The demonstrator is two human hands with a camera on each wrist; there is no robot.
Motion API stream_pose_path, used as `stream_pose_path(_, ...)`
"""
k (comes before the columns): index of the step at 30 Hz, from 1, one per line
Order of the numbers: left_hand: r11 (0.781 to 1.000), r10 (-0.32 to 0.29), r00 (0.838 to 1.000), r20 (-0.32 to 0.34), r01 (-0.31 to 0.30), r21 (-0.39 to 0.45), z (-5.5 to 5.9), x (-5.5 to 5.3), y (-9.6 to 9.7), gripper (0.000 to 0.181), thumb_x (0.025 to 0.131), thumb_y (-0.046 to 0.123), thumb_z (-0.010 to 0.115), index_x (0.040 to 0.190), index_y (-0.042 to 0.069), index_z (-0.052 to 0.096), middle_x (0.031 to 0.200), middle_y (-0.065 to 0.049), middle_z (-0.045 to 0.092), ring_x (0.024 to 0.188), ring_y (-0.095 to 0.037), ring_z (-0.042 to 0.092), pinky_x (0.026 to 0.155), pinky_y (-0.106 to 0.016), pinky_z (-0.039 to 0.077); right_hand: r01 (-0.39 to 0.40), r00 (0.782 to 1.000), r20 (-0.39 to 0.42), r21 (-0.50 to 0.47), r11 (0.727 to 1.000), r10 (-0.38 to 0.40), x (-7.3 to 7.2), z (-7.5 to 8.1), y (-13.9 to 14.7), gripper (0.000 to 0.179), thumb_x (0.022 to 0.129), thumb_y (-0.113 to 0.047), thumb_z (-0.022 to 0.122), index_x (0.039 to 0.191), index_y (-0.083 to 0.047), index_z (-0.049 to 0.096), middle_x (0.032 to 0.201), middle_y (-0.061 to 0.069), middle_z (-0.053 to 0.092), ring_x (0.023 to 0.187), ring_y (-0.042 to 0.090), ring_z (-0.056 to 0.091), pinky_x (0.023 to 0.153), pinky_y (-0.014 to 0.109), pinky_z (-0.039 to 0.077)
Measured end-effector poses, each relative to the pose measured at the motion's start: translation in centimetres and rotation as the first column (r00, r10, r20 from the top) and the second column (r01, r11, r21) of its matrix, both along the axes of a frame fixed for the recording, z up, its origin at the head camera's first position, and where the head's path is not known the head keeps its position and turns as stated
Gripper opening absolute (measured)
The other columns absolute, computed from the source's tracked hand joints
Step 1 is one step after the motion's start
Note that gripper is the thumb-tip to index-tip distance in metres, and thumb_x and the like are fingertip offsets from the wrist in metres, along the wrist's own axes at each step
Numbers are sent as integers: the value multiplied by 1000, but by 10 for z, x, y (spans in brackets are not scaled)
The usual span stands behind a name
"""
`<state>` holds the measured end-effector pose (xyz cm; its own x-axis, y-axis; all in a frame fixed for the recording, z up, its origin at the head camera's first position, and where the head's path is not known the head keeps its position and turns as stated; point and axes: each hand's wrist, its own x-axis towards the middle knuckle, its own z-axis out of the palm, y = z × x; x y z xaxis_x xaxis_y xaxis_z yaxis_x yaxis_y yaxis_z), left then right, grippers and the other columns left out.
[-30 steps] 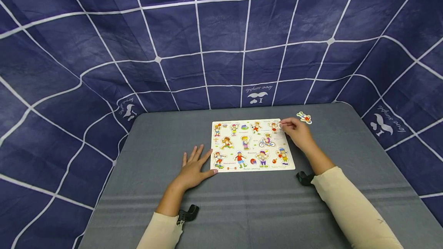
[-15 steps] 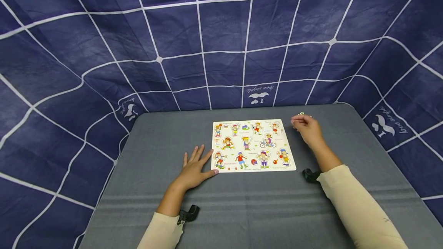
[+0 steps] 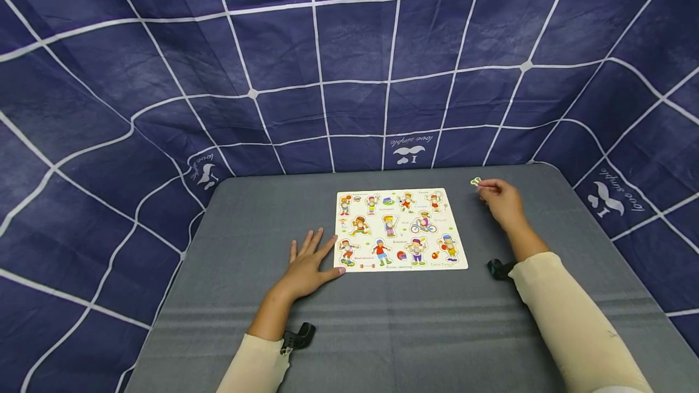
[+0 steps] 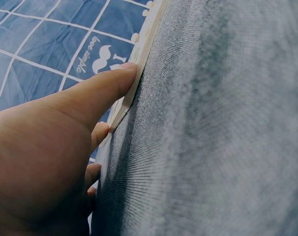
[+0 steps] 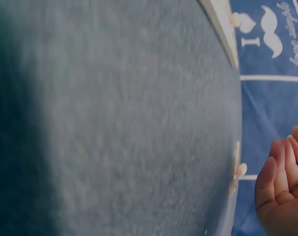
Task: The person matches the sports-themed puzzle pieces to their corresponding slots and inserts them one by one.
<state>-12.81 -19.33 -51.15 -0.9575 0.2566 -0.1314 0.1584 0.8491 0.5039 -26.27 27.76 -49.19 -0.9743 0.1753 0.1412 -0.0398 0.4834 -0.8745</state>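
A white peg puzzle board (image 3: 459, 259) with figures of children playing sports lies on the table. My left hand (image 3: 308, 268) rests beside its left side, fingers spread, with the thumb (image 4: 107, 86) on the board's near left corner. Beyond the board's right side, my right hand (image 3: 503, 204) is over a loose puzzle piece (image 3: 476, 181), covering much of it in the head view. Seen from the right wrist, the piece (image 5: 235, 172) lies flat on the table, its round knob up. The right fingers (image 5: 267, 179) are loosely bent and stand apart from the knob.
The table (image 3: 355, 326) is covered in grey cloth. Behind it and at both sides hangs a dark blue curtain (image 3: 355, 108) with white grid lines. A black wrist camera (image 3: 299, 336) sits on the left wrist and another (image 3: 499, 269) on the right.
My right hand has left the board's upper right corner and moved right to the loose piece, which it now partly covers. The left hand has stayed still.
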Motion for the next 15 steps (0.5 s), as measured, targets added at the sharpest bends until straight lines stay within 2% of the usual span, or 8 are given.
stream_pose_path(8, 1000, -3, 1000, -1, 3, -2, -5, -2, -1, 85, 90, 65, 64, 160, 32, 30, 172, -8, 10, 160, -32, 0, 123, -65, -9, 39, 996, 75, 98, 994, -46, -9, 1, 9, 28, 99, -10, 59, 119, 8, 67, 68, -28, 54, 61, -10, 56, 55, 11, 44)
stream_pose_path(15, 1000, -1, 1000, -5, 1, 18, -4, 0, -1, 85, 90, 64, 64, 160, 31, 30, 172, -7, 10, 160, -32, -1, 123, -65, -11, 52, 988, 138, 148, 988, -72, -18, -2, 15, 29, 101, -15, 59, 120, 6, 67, 71, -24, 57, 61, -12, 53, 57, 13, 44)
